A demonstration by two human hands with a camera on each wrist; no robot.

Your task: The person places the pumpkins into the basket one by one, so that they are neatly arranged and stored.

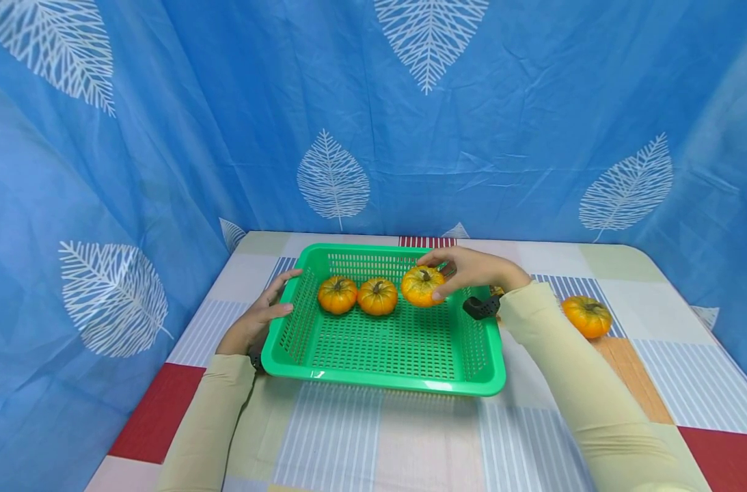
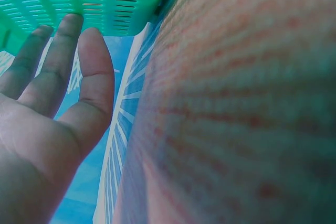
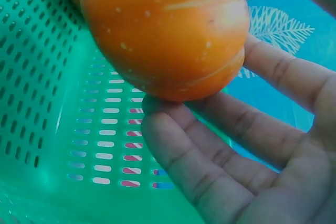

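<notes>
A small orange pumpkin (image 1: 421, 286) is in my right hand (image 1: 468, 268), held over the right part of a green plastic basket (image 1: 382, 384). In the right wrist view the fingers curve round the pumpkin (image 3: 173, 35), with slotted basket floor below it. Two more pumpkins, one at left (image 1: 337, 295) and one beside it (image 1: 377, 296), sit side by side in the basket's back left area. My left hand (image 1: 264, 314) rests at the basket's left side. In the left wrist view its extended fingers (image 2: 94, 56) reach the slotted outer wall.
To the right of the basket, a pumpkin (image 1: 586, 316) lies on the patchwork tablecloth (image 1: 428, 437). Something orange (image 1: 497, 292) is mostly hidden behind the right wrist. A blue curtain (image 1: 385, 116) with white leaf prints hangs behind and along both sides of the table.
</notes>
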